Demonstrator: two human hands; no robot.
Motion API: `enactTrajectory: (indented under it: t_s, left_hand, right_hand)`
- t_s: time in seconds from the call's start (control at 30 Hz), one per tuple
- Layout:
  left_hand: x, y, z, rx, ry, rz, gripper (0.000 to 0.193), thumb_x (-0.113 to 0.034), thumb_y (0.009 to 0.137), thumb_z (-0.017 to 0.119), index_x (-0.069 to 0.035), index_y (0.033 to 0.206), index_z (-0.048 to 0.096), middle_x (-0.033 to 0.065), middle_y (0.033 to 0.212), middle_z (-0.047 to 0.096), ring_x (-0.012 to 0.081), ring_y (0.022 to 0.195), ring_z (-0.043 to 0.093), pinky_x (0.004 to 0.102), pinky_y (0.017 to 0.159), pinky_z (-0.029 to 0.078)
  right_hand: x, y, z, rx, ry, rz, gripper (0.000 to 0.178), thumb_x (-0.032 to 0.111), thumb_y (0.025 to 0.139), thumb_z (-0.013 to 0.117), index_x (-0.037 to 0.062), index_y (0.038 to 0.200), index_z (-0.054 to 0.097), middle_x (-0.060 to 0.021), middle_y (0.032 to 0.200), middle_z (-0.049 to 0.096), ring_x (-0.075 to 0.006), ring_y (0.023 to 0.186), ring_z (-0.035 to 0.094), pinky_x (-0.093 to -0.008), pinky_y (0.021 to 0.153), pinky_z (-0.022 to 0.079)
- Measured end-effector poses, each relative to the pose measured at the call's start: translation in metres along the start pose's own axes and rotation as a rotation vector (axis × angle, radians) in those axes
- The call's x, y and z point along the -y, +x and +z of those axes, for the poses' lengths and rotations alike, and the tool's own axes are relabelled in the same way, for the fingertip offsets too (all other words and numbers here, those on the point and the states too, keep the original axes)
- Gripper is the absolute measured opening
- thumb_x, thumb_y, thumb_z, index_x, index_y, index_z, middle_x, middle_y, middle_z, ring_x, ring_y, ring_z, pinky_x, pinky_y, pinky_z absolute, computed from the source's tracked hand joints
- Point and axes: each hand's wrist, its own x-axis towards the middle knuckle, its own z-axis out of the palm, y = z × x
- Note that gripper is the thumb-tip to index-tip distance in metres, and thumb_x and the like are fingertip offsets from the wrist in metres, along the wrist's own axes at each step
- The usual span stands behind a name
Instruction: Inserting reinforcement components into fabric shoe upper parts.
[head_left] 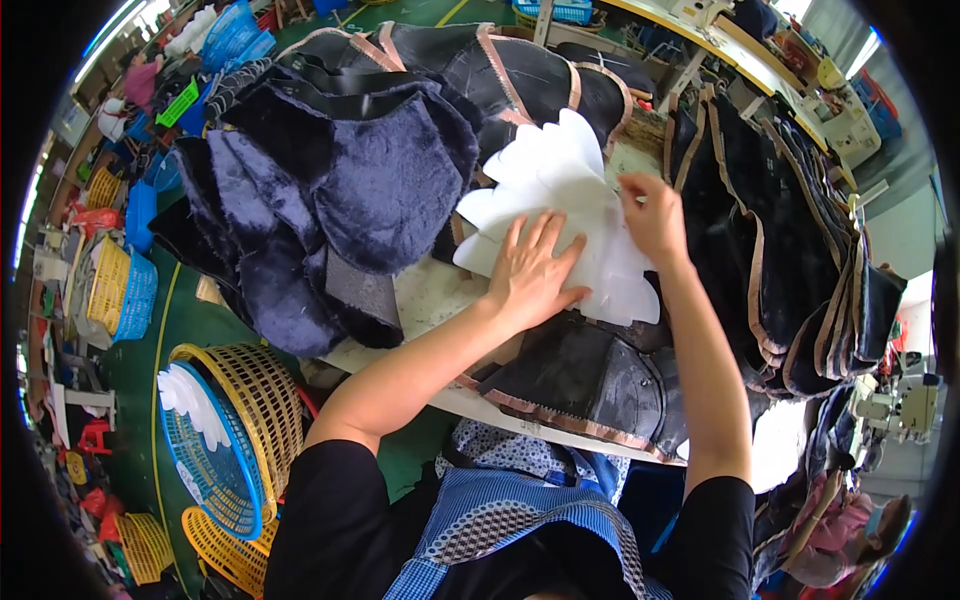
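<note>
A fanned stack of white sheets with scalloped edges [565,185] lies in front of me on the worktable [440,295]. My left hand [530,268] rests flat on it, fingers spread, pressing on the lower left part. At the stack's right edge, my right hand [655,222] is closed with fingertips pinched together; whether a sheet's edge is between them is hidden. Just below the stack lies a black panel with brown edging [570,375]. Dark blue plush pieces [390,190] are heaped to the left of the sheets.
More brown-edged black panels hang at the right [745,230] and lie at the back [440,55]. A blue basket with white pieces [235,500] leans against a yellow basket [265,375] at lower left. Another person [840,540] is at lower right, near sewing machines [905,405].
</note>
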Motion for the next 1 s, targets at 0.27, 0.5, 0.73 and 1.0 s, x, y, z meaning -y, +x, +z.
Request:
enactTrajectory:
  t_s: [0.27, 0.5, 0.73, 1.0]
  left_hand:
    - [-0.009, 0.006, 0.017, 0.011, -0.148, 0.262, 0.061, -0.023, 0.083, 0.076, -0.014, 0.141, 0.058, 0.0139, 0.148, 0.05, 0.0338, 0.144, 0.04, 0.0581, 0.12, 0.025]
    - [-0.014, 0.002, 0.01, 0.136, -0.152, 0.303, 0.07, -0.006, 0.076, 0.075, -0.016, 0.143, 0.055, 0.0103, 0.149, 0.049, 0.0319, 0.143, 0.041, 0.0572, 0.119, 0.028]
    - [-0.014, 0.003, 0.011, 0.149, -0.185, 0.277, 0.068, -0.006, 0.078, 0.075, -0.016, 0.142, 0.056, 0.0095, 0.153, 0.048, 0.0309, 0.145, 0.041, 0.0569, 0.121, 0.027]
    - [-0.015, 0.003, 0.011, 0.128, -0.205, 0.245, 0.061, 0.0, 0.079, 0.069, -0.017, 0.137, 0.062, 0.0087, 0.152, 0.05, 0.0282, 0.146, 0.041, 0.0554, 0.121, 0.028]
  right_hand:
    - [-0.015, 0.006, -0.033, 0.418, 0.329, 0.634, 0.024, 0.011, 0.098, 0.061, -0.0018, 0.113, 0.074, -0.0067, 0.092, 0.072, -0.0128, 0.078, 0.066, -0.0266, 0.071, 0.055]
    - [-0.008, 0.002, -0.012, 0.367, -0.026, 0.249, 0.037, 0.008, 0.084, 0.059, 0.0047, 0.117, 0.075, -0.0202, 0.094, 0.074, -0.0333, 0.094, 0.07, -0.0414, 0.089, 0.055]
    - [-0.002, -0.006, 0.004, 0.272, -0.031, 0.244, 0.042, 0.005, 0.082, 0.06, 0.0049, 0.124, 0.063, -0.0218, 0.118, 0.063, -0.0414, 0.116, 0.06, -0.0468, 0.101, 0.05]
    - [0.016, -0.013, 0.008, 0.053, -0.203, -0.011, 0.024, 0.0, 0.084, 0.063, 0.0052, 0.107, 0.062, -0.0157, 0.108, 0.062, -0.0403, 0.108, 0.059, -0.0477, 0.091, 0.051]
